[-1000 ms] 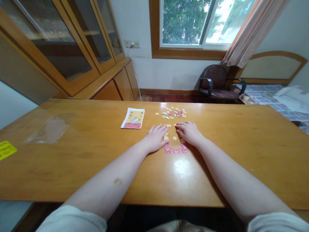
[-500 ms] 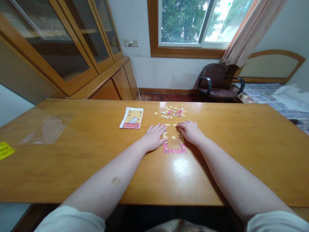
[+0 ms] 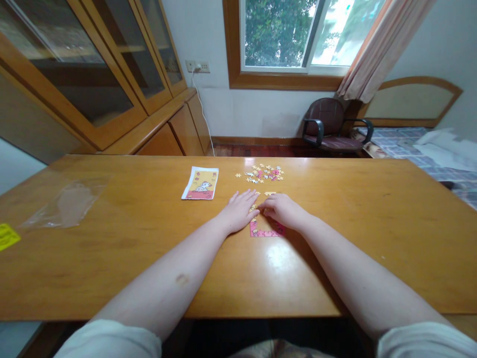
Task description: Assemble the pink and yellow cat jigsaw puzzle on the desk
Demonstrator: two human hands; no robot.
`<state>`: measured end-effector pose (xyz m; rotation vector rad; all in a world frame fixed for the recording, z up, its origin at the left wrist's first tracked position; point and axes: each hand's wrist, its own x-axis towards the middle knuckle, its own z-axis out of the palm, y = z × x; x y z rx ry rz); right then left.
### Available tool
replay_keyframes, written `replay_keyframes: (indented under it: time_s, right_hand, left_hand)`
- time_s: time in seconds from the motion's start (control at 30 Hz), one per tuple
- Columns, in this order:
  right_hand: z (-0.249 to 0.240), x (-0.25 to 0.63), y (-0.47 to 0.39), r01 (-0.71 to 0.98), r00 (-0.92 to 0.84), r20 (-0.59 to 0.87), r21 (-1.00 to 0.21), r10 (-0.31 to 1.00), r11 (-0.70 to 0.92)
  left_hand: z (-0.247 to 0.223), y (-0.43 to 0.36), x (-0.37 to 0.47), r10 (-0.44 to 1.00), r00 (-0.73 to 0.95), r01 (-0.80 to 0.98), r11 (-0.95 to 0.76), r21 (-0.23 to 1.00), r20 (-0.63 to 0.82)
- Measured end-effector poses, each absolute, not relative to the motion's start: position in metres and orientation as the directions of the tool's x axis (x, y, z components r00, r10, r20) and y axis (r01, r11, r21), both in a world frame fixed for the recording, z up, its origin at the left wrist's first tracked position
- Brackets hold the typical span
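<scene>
A partly assembled jigsaw puzzle (image 3: 267, 233) lies on the table as a border, pink along its near edge and yellow at the far edge. My left hand (image 3: 239, 213) rests flat on its left side, fingers stretched out. Over the middle and right side of the border, my right hand (image 3: 283, 211) is bent down with fingers and thumb drawn together. Whatever its fingertips hold is hidden, and the hand covers the spot of a loose yellow piece. Beyond the far edge are loose puzzle pieces (image 3: 265, 174) in a spread pile.
A picture sheet (image 3: 201, 183) with a white animal lies left of the pile. Farther left are a clear plastic bag (image 3: 69, 204) and a yellow label (image 3: 7, 237). Past the wooden table (image 3: 149, 268) stand a glass-door cabinet (image 3: 112, 99) and an office chair (image 3: 328, 124).
My right hand has moved left and nearer from the border's far right corner to its middle, covering the loose piece there. My left hand stays in place. The view has shifted slightly.
</scene>
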<state>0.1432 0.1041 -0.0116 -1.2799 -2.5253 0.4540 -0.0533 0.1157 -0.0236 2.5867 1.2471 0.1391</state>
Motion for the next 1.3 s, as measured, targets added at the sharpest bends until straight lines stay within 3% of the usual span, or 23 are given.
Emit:
replay_keyframes:
  time_s: [0.17, 0.3, 0.7, 1.07, 1.3]
  right_hand:
    - [-0.010, 0.149, 0.109, 0.706, -0.304, 0.139, -0.632, 0.942, 0.321]
    - [0.005, 0.154, 0.123, 0.675, -0.123, 0.064, -0.726, 0.990, 0.131]
    - [-0.028, 0.151, 0.178, 0.603, -0.211, -0.066, -0.794, 0.975, 0.077]
    - [-0.025, 0.147, 0.179, 0.724, -0.229, -0.021, -0.672, 0.973, 0.156]
    - [-0.025, 0.147, 0.179, 0.728, -0.251, -0.008, -0.661, 0.968, 0.183]
  left_hand:
    - [-0.025, 0.117, -0.050, 0.797, 0.603, 0.770, -0.577, 0.273, -0.017]
    - [-0.024, 0.117, -0.050, 0.816, 0.578, 0.788, -0.551, 0.275, -0.025]
    - [-0.027, 0.118, -0.051, 0.793, 0.608, 0.766, -0.572, 0.295, -0.041]
    - [-0.031, 0.118, -0.052, 0.795, 0.606, 0.764, -0.572, 0.299, -0.026]
    - [-0.030, 0.118, -0.052, 0.796, 0.605, 0.766, -0.573, 0.293, -0.027]
